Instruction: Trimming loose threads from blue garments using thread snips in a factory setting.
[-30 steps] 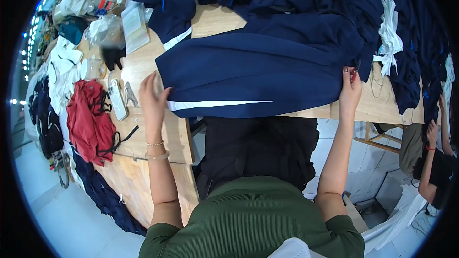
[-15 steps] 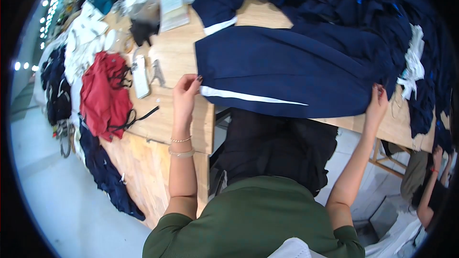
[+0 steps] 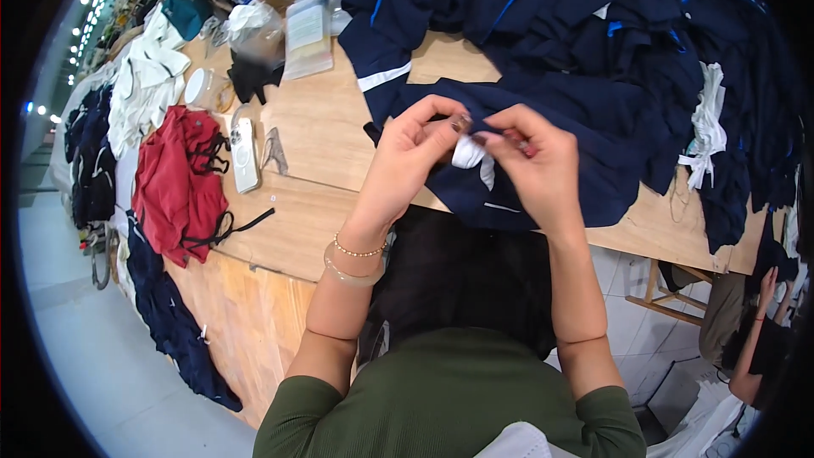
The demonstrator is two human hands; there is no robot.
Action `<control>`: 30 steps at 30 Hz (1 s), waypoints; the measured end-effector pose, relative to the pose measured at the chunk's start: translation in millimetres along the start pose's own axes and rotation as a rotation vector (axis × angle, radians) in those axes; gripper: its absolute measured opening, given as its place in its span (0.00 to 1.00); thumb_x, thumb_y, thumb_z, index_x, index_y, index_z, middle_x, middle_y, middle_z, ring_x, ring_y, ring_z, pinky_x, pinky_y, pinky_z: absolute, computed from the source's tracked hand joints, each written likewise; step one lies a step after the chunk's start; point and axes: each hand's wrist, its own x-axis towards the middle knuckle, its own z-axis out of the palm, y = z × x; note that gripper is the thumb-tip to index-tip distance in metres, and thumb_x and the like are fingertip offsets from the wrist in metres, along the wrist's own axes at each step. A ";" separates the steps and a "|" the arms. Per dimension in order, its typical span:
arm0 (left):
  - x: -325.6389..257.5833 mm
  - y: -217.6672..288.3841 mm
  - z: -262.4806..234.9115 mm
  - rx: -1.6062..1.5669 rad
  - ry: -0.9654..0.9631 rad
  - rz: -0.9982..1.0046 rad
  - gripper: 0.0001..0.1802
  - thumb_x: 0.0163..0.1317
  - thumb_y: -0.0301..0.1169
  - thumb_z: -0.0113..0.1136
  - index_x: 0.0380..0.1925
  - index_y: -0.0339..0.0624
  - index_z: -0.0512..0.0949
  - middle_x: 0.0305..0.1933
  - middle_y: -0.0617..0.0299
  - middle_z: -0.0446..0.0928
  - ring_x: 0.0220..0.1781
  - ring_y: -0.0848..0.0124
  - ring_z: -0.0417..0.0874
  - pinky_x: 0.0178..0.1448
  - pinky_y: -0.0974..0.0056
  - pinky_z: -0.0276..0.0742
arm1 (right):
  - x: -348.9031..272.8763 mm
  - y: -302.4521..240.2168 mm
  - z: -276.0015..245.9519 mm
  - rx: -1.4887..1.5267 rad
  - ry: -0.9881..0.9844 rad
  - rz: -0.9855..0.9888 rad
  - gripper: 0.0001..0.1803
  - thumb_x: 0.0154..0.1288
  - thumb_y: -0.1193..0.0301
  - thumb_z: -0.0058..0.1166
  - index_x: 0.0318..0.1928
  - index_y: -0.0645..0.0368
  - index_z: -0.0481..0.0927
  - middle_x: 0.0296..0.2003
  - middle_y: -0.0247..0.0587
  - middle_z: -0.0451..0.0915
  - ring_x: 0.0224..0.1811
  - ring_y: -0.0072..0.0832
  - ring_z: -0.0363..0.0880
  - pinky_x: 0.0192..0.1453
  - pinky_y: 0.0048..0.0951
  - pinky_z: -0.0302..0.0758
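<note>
A navy garment (image 3: 577,178) with a white strip lies bunched across the table's near edge in front of me. My left hand (image 3: 415,151) is closed in a pinch at the garment's gathered edge, beside the folded white strip (image 3: 469,154). On the other side of that strip, my right hand (image 3: 543,161) is also closed, its thumb and fingertips pinching at the cloth. A small red patch shows at the right fingers; whether it is nail or a held item, I cannot make out. Part of the gathered edge is hidden by my fingers.
More navy garments (image 3: 560,17) with blue trim pile up at the back and right, beside a bundle of white strips (image 3: 705,127). At left are a red garment (image 3: 178,182), a white phone (image 3: 244,155), a plastic bag (image 3: 307,38) and white cloth (image 3: 146,72). A co-worker's arm (image 3: 750,348) shows at far right.
Both hands have come together at the middle from the garment's two ends. The garment, stretched flat before, is now bunched, with its white strip folded between my fingers.
</note>
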 end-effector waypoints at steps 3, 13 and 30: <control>7.6 0.5 15.8 0.344 -0.206 -0.022 0.15 0.58 0.24 0.67 0.43 0.33 0.75 0.30 0.70 0.80 0.28 0.84 0.70 0.33 0.74 0.68 | 3.0 -2.2 -35.4 0.210 0.242 0.001 0.05 0.60 0.78 0.61 0.30 0.65 0.78 0.22 0.24 0.73 0.25 0.10 0.67 0.31 0.15 0.65; 46.9 -4.7 -26.9 0.597 -0.218 -0.103 0.07 0.60 0.26 0.64 0.33 0.31 0.81 0.24 0.71 0.75 0.28 0.86 0.68 0.33 0.77 0.65 | -15.2 28.4 -127.6 0.456 0.472 0.201 0.09 0.61 0.73 0.63 0.26 0.58 0.77 0.18 0.20 0.64 0.17 0.10 0.55 0.22 0.19 0.47; 98.9 -46.7 101.1 0.646 -0.184 0.595 0.05 0.54 0.24 0.64 0.31 0.39 0.79 0.34 0.61 0.76 0.38 0.66 0.77 0.47 0.65 0.71 | -20.0 32.6 -125.8 0.720 0.421 0.335 0.06 0.63 0.71 0.61 0.30 0.57 0.78 0.17 0.19 0.61 0.17 0.10 0.51 0.23 0.18 0.49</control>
